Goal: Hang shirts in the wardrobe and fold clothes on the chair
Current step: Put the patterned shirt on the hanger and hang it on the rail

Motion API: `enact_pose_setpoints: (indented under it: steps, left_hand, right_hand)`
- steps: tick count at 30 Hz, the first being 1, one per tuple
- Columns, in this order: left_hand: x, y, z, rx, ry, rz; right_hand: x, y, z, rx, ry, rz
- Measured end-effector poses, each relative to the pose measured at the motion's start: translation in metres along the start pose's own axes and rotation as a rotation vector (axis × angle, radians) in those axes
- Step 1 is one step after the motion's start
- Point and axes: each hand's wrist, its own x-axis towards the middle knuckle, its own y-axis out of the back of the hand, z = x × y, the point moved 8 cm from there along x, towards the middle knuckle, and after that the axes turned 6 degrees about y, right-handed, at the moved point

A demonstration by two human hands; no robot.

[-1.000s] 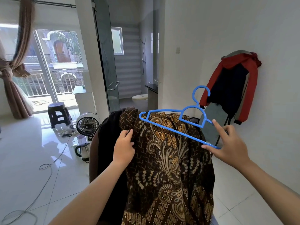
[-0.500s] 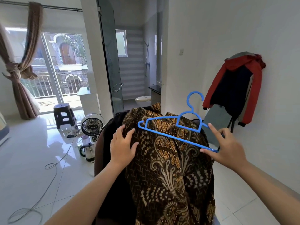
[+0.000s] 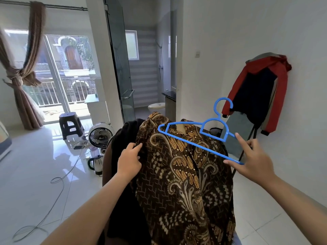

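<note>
My right hand (image 3: 254,160) pinches the end of the blue hanger (image 3: 198,137), with one finger sticking up. I hold it just over the shirt (image 3: 185,174) so its arm can slide into the neck. The shirt hangs over the chair back, in front of me. My left hand (image 3: 130,160) grips its shoulder to keep it from slipping. A black cloth (image 3: 122,147) lies beside it. A red jacket (image 3: 261,92) hangs on the wall, well apart.

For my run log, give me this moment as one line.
stage: hanger to shirt | left hand: holds batik shirt shoulder | right hand: pinches blue hanger end above collar | hanger not yet inserted
</note>
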Motion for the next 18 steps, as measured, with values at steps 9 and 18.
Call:
enact_pose_setpoints:
  steps: [9, 18]
  left_hand:
    - [0.001, 0.032, 0.003, 0.085, -0.058, 0.095]
    - [0.057, 0.022, 0.065, -0.099, -0.109, -0.055]
  right_hand:
    - [0.004, -0.017, -0.009, 0.013, 0.053, -0.039]
    - [-0.003, -0.005, 0.015, 0.038, -0.008, -0.094]
